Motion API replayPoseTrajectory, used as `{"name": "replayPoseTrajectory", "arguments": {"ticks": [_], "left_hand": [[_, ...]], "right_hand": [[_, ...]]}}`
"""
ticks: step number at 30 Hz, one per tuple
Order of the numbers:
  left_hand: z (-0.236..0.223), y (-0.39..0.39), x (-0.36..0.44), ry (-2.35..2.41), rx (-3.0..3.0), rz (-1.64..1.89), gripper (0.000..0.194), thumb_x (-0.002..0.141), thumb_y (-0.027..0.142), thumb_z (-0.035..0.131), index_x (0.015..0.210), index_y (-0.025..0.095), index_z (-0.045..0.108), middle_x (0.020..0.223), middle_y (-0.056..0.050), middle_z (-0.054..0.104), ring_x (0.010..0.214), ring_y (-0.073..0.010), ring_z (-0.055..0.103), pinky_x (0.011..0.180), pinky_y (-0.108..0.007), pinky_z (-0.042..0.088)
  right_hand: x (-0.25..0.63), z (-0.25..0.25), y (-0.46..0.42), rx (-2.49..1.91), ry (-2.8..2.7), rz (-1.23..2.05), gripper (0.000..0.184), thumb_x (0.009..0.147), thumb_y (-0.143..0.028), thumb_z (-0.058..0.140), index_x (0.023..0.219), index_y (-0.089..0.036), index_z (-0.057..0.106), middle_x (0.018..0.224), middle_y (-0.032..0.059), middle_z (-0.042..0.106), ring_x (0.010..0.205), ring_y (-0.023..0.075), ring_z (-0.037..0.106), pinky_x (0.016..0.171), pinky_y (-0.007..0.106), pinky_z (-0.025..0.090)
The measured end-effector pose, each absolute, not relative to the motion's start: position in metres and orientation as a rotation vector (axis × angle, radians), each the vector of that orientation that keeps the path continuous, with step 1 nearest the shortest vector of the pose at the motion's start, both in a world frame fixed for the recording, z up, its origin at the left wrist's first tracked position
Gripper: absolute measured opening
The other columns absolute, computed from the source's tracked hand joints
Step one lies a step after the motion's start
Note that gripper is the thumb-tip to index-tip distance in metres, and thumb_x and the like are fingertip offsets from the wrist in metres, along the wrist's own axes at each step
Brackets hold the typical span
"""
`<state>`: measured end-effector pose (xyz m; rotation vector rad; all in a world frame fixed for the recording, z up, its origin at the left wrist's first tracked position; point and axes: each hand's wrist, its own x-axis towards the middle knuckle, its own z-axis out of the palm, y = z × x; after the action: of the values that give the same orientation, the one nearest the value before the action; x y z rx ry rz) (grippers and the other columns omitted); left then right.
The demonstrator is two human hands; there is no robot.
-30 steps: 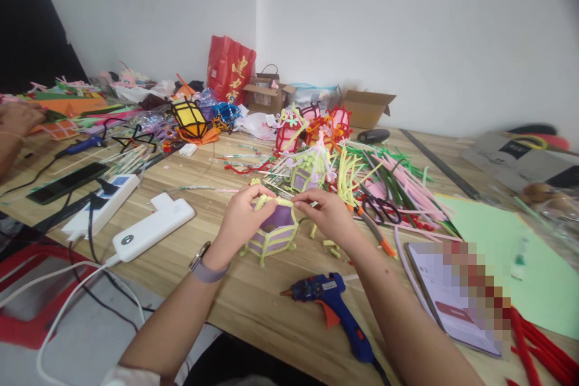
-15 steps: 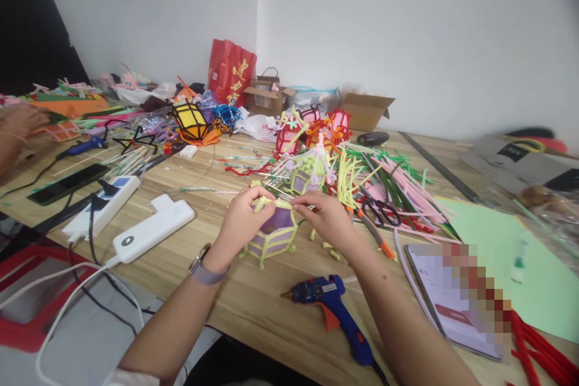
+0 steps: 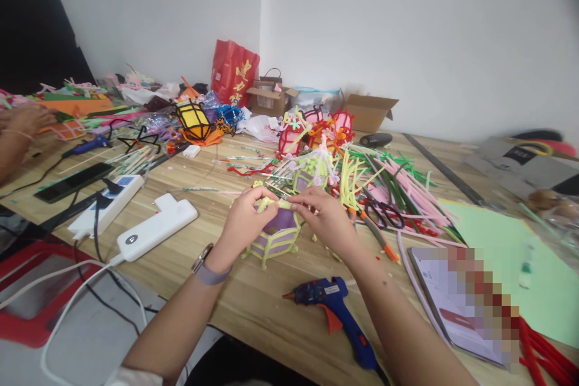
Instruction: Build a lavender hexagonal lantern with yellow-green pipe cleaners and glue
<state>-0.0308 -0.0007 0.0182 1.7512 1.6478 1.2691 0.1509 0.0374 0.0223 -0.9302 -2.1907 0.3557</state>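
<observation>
Very little changes: my right hand [image 3: 323, 214] has its fingertips a touch further left along the rim, nearer my left hand [image 3: 248, 220], than in the earliest frame. I take this as a small adjustment at the rim, with the joining or shaping there not yet finished.

My left thumb and fingers pinch the top of the many-sided lantern frame of fuzzy yellow-green stems and purple panels [image 3: 274, 242]; my right thumb and forefinger make a narrow pinch on the same rim, further right. Whether a separate bit lies between them, I cannot tell.

The frame stands open-topped on the pale wood-grain desk [image 3: 253, 310], back from the near edge, where it also stands in the earlier frames. The blue glue gun with an orange trigger [image 3: 337, 306] lies untouched between it and that edge, to the right. My whole view sits slightly differently.
</observation>
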Motion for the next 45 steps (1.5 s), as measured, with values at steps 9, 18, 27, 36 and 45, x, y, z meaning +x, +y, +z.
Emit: {"name": "replayPoseTrajectory", "arguments": {"ticks": [9, 18, 27, 36, 45], "left_hand": [[0.021, -0.001, -0.031, 1.628, 1.76, 1.252, 0.013, 0.076, 0.025, 0.059, 0.084, 0.02, 0.067, 0.088, -0.002, 0.072, 0.085, -0.0198, 0.064, 0.08, -0.032, 0.047], [0.021, -0.004, -0.036, 1.453, 1.752, 1.324, 0.03, 0.082, 0.038, 0.059, 0.105, 0.02, 0.067, 0.108, -0.006, 0.071, 0.1, -0.0205, 0.065, 0.087, -0.03, 0.048], [0.024, -0.006, -0.038, 1.468, 1.842, 1.307, 0.037, 0.092, 0.036, 0.042, 0.086, 0.022, 0.074, 0.09, -0.003, 0.076, 0.099, -0.021, 0.065, 0.088, -0.031, 0.047], [0.02, -0.004, -0.039, 1.528, 1.925, 1.273, 0.023, 0.084, 0.036, 0.058, 0.095, 0.023, 0.073, 0.099, -0.005, 0.075, 0.095, -0.0216, 0.066, 0.087, -0.033, 0.047], [0.023, -0.004, -0.036, 1.561, 1.968, 1.235, 0.018, 0.084, 0.027, 0.056, 0.087, 0.023, 0.073, 0.085, -0.002, 0.076, 0.099, -0.0225, 0.065, 0.089, -0.036, 0.044]], "right_hand": [[0.142, 0.032, 0.042, -0.888, -2.35, 0.329, 0.018, 0.082, -0.008, 0.063, 0.095, -0.015, 0.073, 0.089, 0.009, 0.068, 0.085, 0.0201, 0.062, 0.078, 0.032, 0.048], [0.141, 0.034, 0.041, -0.904, -2.335, 0.373, 0.015, 0.083, -0.008, 0.061, 0.089, -0.017, 0.071, 0.086, 0.0061, 0.068, 0.082, 0.0182, 0.062, 0.076, 0.03, 0.047], [0.139, 0.034, 0.042, -0.9, -2.335, 0.361, 0.015, 0.083, -0.008, 0.06, 0.086, -0.018, 0.07, 0.083, 0.0049, 0.068, 0.079, 0.0173, 0.061, 0.073, 0.029, 0.046], [0.139, 0.035, 0.041, -0.923, -2.337, 0.363, 0.015, 0.083, -0.008, 0.059, 0.086, -0.017, 0.07, 0.081, 0.005, 0.068, 0.077, 0.0168, 0.06, 0.07, 0.028, 0.045], [0.161, 0.031, 0.047, -1.016, -2.063, 0.337, 0.019, 0.084, -0.018, 0.057, 0.09, -0.022, 0.074, 0.083, 0.0046, 0.07, 0.072, 0.017, 0.061, 0.068, 0.029, 0.047]]}}
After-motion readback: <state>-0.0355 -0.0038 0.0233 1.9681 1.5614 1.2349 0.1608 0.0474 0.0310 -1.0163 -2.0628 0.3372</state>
